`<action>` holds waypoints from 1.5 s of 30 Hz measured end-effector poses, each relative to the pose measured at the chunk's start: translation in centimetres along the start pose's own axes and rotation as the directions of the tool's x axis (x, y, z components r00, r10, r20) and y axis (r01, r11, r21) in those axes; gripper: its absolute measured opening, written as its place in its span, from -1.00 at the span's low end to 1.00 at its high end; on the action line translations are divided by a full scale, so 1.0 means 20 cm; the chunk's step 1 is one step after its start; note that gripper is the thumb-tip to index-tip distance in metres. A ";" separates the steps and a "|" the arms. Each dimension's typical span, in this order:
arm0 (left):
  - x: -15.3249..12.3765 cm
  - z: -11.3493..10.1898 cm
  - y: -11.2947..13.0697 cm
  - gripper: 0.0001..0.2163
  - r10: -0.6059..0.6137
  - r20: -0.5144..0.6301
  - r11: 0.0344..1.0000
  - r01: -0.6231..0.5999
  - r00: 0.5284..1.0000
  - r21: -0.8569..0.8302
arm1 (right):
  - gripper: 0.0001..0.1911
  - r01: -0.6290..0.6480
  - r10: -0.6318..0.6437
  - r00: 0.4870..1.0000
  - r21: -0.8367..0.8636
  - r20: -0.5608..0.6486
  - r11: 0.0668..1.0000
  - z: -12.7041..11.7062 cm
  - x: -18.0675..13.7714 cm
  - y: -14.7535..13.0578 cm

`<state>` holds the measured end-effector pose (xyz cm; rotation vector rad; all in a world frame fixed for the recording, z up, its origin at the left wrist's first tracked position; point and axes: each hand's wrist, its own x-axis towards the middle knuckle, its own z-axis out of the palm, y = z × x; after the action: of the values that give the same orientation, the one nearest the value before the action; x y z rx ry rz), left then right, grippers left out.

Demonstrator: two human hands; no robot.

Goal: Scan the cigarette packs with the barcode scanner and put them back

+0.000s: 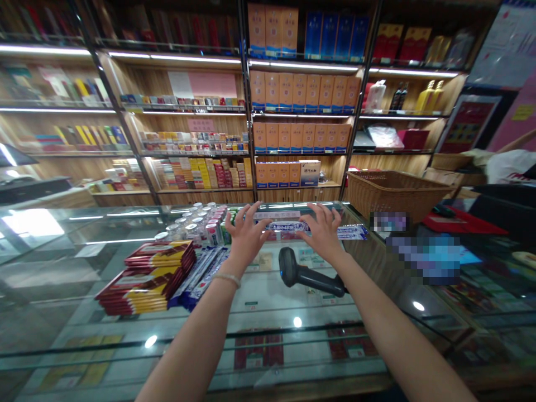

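My left hand and my right hand are raised over the glass counter, fingers spread and bent. Between them lies a blue-and-white wrapped snack stick; thumbs and fingertips are close to its two ends, and whether they touch it I cannot tell. A similar blue packet lies beyond my right wrist. Below my hands, a black handheld barcode scanner rests on the glass. Left of my left forearm, stacked red-and-yellow packets sit beside a pile of long blue packets.
Small clear-lidded jars and boxes stand at the counter's back left. A wicker basket and a red mat are at the right, near blurred-out items. Shelves with orange boxes line the back wall. Part of another person shows far right.
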<state>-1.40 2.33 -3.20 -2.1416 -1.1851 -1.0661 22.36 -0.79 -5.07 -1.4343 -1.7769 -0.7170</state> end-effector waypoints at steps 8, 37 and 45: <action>0.00 0.01 -0.01 -0.80 0.010 0.009 1.000 -0.010 1.000 0.017 | -0.79 -0.002 0.002 1.000 -0.010 -0.006 1.000 0.00 0.00 0.00; -0.12 -0.57 -0.19 -0.87 0.032 0.028 0.974 -0.037 0.999 0.225 | -0.78 0.165 -0.173 0.984 0.142 0.041 0.976 -0.06 0.27 -0.37; -0.32 -0.75 -0.26 -0.86 -0.107 -0.005 0.943 0.103 0.994 0.315 | -0.73 0.319 -0.343 0.935 0.212 0.091 0.924 0.05 0.39 -0.66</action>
<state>-14.08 -8.57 0.55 -1.8582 -1.3864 -0.8403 8.36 1.46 0.98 -1.0799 -2.1563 -0.6099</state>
